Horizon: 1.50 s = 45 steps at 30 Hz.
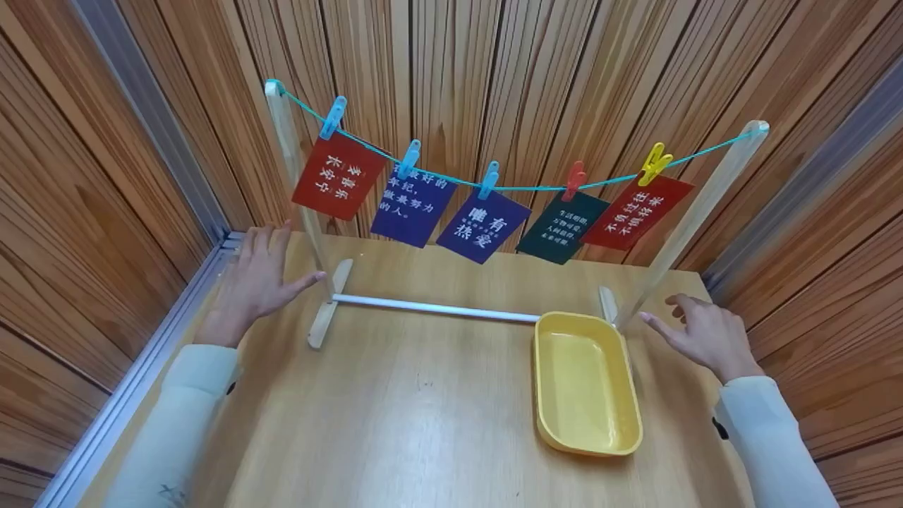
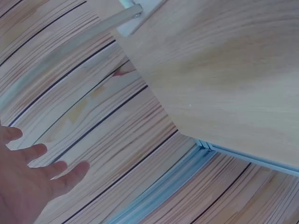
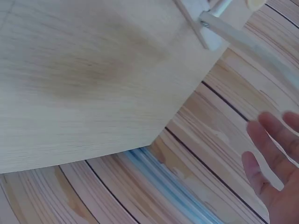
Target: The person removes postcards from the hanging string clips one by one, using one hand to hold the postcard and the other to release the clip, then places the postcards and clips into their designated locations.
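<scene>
Yellow tray [image 1: 585, 388] apparently hides one end of the white rod [image 1: 434, 307].

- Showing red under white characters on the left red card [image 1: 340, 176] at the upper left of the head view and the right red card [image 1: 637, 212] at the upper right.
- Carrying white characters on violet-blue across two violet-blue cards [image 1: 413, 208] [image 1: 483, 224] at upper centre.
- Printing white on dark green across the green card [image 1: 563, 227], right of centre.
- Showing light blue on three pegs [image 1: 334, 117] [image 1: 409, 158] [image 1: 488, 180] at upper left and centre, then red on one peg [image 1: 575, 178] and yellow on another [image 1: 656, 164] rightward.
- Running turquoise along the string [image 1: 525, 188].
- Appearing pale cream on both posts [image 1: 310, 240] [image 1: 691, 226], white on the rod [image 1: 437, 308].
- Gleaming yellow on the tray [image 1: 585, 388] at lower right.
- Streaking brown grain between black lines over the planks [image 1: 451, 70] at the top.
</scene>
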### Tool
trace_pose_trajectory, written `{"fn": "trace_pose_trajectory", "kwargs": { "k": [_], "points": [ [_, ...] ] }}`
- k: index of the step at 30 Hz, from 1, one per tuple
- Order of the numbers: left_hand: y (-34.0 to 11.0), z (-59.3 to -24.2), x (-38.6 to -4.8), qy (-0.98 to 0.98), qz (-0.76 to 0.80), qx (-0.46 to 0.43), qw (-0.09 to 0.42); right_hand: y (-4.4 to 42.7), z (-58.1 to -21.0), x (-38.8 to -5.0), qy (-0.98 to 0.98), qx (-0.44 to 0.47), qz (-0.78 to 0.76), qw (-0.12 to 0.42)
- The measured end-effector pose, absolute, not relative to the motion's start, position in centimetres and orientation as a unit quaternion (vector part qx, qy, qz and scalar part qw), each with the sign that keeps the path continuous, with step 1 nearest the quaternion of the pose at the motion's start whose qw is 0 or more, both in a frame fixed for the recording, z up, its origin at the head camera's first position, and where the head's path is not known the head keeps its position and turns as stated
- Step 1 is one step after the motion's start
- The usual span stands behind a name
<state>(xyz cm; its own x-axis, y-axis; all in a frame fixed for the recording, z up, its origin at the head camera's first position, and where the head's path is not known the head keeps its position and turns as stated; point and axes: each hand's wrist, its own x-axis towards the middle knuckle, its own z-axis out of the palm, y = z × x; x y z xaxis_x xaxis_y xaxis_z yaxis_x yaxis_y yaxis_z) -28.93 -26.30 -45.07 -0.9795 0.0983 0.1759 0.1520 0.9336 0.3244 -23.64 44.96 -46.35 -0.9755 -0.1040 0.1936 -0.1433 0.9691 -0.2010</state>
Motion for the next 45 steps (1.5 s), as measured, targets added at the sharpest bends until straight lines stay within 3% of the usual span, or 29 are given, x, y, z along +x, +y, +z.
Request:
{"fn": "trace_pose_trajectory", "kwargs": {
  "k": [7, 19, 22, 28, 31, 37, 45],
  "points": [
    [-25.8, -44.8, -28.0, -0.979, -0.186, -0.068, 0.054, 43.3, -45.3, -23.3, -0.983, 0.092, 0.116, 0.105],
    [-23.7, -43.8, -27.3, -0.971, -0.210, -0.091, 0.073, 38.7, -42.5, -23.6, -0.979, 0.142, 0.120, 0.087],
    [-23.4, -43.8, -27.0, -0.965, -0.214, -0.099, 0.111, 37.4, -42.3, -23.7, -0.975, 0.162, 0.119, 0.092],
    [-23.0, -42.9, -26.9, -0.927, -0.203, -0.137, 0.284, 34.4, -41.6, -23.8, -0.968, 0.195, 0.103, 0.120],
    [-22.6, -41.9, -26.9, -0.906, -0.200, -0.150, 0.342, 33.1, -40.9, -23.8, -0.965, 0.208, 0.104, 0.123],
    [-21.7, -40.3, -26.9, -0.883, -0.209, -0.166, 0.385, 30.6, -39.7, -23.7, -0.956, 0.240, 0.110, 0.127],
    [-21.3, -38.9, -27.1, -0.882, -0.201, -0.167, 0.391, 27.3, -38.0, -23.7, -0.942, 0.289, 0.091, 0.144]
  ]
}}
